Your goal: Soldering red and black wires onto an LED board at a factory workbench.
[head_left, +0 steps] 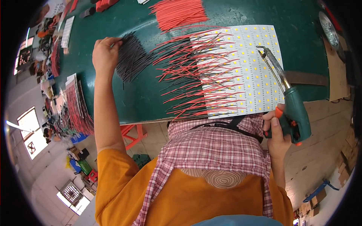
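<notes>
Left hand at the black wires, soldering tip over the board

Fingers curled toward the thumb, the left hand (106, 56) meets the edge of the black wire pile (132, 60); I cannot tell whether a strand is pinched. A careless pull could drag out several, since they lie crossed and tangled.

Closed round its handle, the right hand (278, 132) holds a green soldering gun (298, 109), tip above the white LED board (264, 75); contact is unclear. If hot, a dipping wrist could scorch the board or an LED.

Red and black wires (203, 71) fan across the board's left part and beyond it. A sleeve or forearm brushing them could tug at their ends. The board's near edge lies close to the checked apron (215, 147), so leaning in might nudge it. Farther off sits the red wire pile (181, 15).
</notes>
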A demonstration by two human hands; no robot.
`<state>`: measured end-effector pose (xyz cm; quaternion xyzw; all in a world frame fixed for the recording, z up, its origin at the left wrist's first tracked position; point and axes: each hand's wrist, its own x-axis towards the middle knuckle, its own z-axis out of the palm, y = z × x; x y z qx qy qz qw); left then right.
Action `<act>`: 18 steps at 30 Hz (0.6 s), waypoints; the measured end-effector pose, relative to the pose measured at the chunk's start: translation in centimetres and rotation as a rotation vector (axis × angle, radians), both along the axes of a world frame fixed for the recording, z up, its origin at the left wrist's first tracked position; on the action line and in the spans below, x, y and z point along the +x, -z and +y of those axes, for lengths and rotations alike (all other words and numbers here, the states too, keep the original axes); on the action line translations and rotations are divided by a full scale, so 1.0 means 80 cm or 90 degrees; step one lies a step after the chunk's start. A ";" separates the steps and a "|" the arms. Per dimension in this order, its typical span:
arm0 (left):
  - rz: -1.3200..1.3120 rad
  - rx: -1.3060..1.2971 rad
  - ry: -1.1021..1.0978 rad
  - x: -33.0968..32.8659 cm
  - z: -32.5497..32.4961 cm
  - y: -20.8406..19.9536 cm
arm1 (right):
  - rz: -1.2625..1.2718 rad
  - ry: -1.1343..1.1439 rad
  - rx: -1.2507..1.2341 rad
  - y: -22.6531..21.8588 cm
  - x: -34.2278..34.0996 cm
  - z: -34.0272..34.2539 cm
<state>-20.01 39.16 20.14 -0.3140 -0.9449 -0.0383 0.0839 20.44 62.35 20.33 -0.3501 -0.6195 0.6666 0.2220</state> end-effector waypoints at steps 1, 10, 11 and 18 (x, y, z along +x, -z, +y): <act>0.000 0.001 0.003 -0.003 0.006 0.000 | 0.000 0.003 0.001 0.003 -0.002 0.002; 0.012 0.000 -0.009 -0.016 0.001 0.003 | 0.009 -0.030 -0.010 0.010 -0.008 0.010; 0.010 0.001 -0.004 -0.011 0.003 -0.004 | 0.007 -0.024 -0.009 0.012 -0.006 0.011; 0.130 -0.329 0.242 0.088 0.033 -0.093 | -0.001 -0.022 -0.029 0.017 -0.004 0.011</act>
